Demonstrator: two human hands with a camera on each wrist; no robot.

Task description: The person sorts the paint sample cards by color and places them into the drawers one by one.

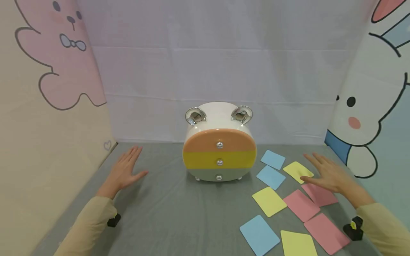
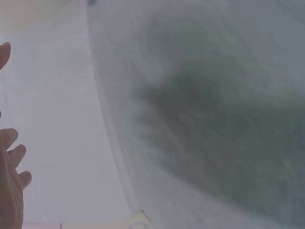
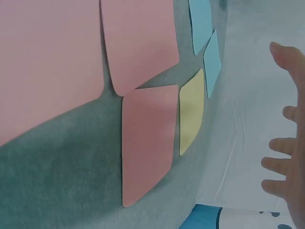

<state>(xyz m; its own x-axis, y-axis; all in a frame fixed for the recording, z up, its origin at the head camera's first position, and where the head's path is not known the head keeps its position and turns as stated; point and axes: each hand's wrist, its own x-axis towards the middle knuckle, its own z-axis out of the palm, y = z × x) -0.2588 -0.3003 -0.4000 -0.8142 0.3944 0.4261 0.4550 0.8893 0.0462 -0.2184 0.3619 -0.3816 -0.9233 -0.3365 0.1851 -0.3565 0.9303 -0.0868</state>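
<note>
Nine cards (image 1: 301, 205) lie loose at the frame's lower right, the central drawers (image 1: 201, 160) look closed, and left hand (image 1: 123, 171) and right hand (image 1: 330, 176) spread empty, so work seems unstarted.

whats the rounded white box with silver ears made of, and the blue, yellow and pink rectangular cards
The rounded white box: probably glossy plastic or lacquered wood, given its sheen. Its silver ears: polished metal or chromed plastic, showing reflections. The blue, yellow and pink rectangular cards: likely matte card stock, thin without glare.
</note>
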